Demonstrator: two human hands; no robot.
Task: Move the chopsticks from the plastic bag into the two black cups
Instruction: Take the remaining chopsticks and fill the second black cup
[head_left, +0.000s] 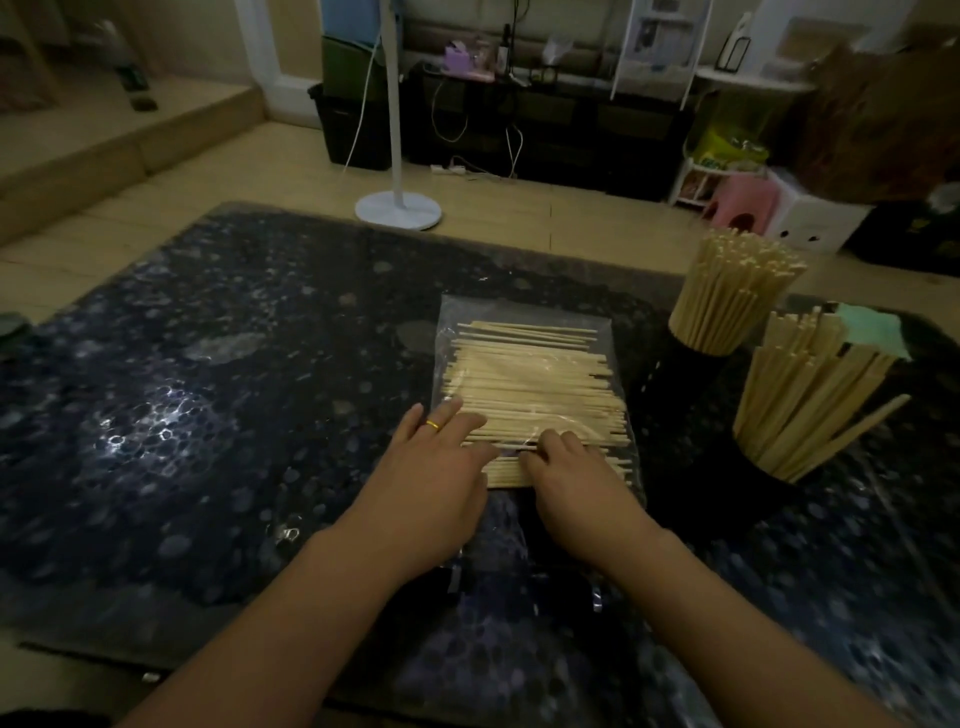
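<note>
Chopsticks (530, 384) lie flat in a clear plastic bag (519, 317) at the middle of the dark patterned worktop (208, 364), sticks running left-right, stacked in a loose sheet rather than a bundle. Bag sits just left of the two black cups, so the carry is short.

Far cup (698, 364) is packed with upright sticks, fanned at the top. Near cup (763, 467) also holds a good load, tilted outward — one stick leans low to the right. Both cups stand close together, near the bag but apart from it. My read: task is well along, what is in the bag is the remainder.

Left hand (436, 467) lies on the bag's near-left corner, fingers (447, 415) straight and spread flat, pressing down — likely to pin the slippery plastic so it does not slide. A ring shows on one finger.

Right hand (566, 467) is at the near edge of the bag, fingers curled in, apparently pinching a few sticks or the plastic there; cannot tell which, nor where the bag's opening is.

Risk: thin sticks roll and scatter if the bag shifts. Near cup is crowded and leaning, so more sticks could tip out.

A green cloth (872, 327) lies behind the near cup.
</note>
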